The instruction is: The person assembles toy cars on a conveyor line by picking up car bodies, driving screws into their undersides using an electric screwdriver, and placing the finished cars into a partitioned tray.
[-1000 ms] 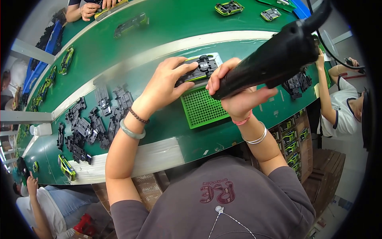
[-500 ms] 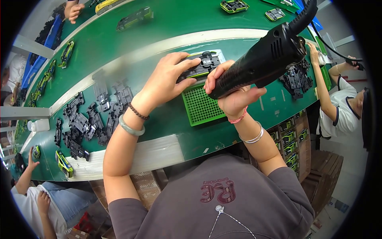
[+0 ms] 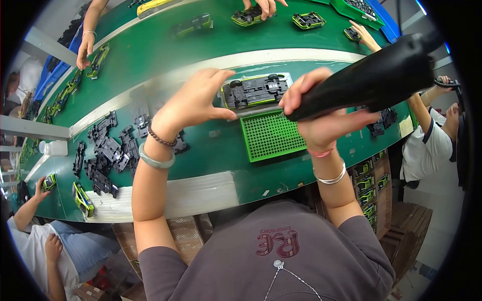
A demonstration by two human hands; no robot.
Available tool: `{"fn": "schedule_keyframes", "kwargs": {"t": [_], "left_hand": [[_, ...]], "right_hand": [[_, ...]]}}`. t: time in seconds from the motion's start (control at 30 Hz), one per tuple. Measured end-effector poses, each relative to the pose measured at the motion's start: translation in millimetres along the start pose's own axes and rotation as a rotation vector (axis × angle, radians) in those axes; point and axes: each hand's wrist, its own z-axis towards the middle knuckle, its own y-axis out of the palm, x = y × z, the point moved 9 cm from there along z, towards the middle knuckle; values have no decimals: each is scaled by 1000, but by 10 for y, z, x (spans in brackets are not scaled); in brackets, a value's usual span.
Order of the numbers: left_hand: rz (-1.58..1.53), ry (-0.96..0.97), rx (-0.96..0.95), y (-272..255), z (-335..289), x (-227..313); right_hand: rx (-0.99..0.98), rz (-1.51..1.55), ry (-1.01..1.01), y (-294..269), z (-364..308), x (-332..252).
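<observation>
Below the right hand (image 3: pixel 326 108), past the near edge of the green surface (image 3: pixel 211 160), a brown box (image 3: pixel 389 200) holds yellow-green toy cars (image 3: pixel 367 184) in rows. Well to the lower left of the left hand (image 3: pixel 193 98), another toy car (image 3: pixel 83 199) lies near the same edge; nearer that hand spreads a loose pile of black chassis parts (image 3: pixel 108 150). Between the hands and a little nearer the person sits a green perforated tray (image 3: pixel 273 135). The right hand is clamped around a thick black handheld tool (image 3: pixel 371 78). The left hand has thumb and fingers apart around the left end of an upturned toy car (image 3: pixel 256 92); whether they touch it, I cannot tell. That car lies between the two hands in a pale holder (image 3: pixel 287 79), black underside up. Beyond both hands, a co-worker's hand (image 3: pixel 266 7) grips another upturned car (image 3: pixel 247 17).
</observation>
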Motion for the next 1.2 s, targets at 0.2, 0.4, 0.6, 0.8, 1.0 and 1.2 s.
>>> {"fn": "schedule_keyframes", "kwargs": {"t": [0.2, 0.4, 0.6, 0.8, 1.0, 1.2], "left_hand": [[-7, -32, -28, 43, -1, -145], [-104, 35, 36, 46, 17, -147], [-64, 9, -6, 73, 7, -190], [-85, 19, 11, 66, 16, -184], [-137, -33, -3, 21, 23, -164], [-188, -70, -30, -18, 5, -159]], "right_hand": [[-5, -103, -17, 457, 448, 208], [-75, -181, 32, 562, 483, 633], [-126, -218, 47, 609, 463, 687], [-123, -195, 65, 603, 448, 774], [-106, -92, -5, 614, 462, 832], [-127, -102, 57, 630, 490, 955]]}}
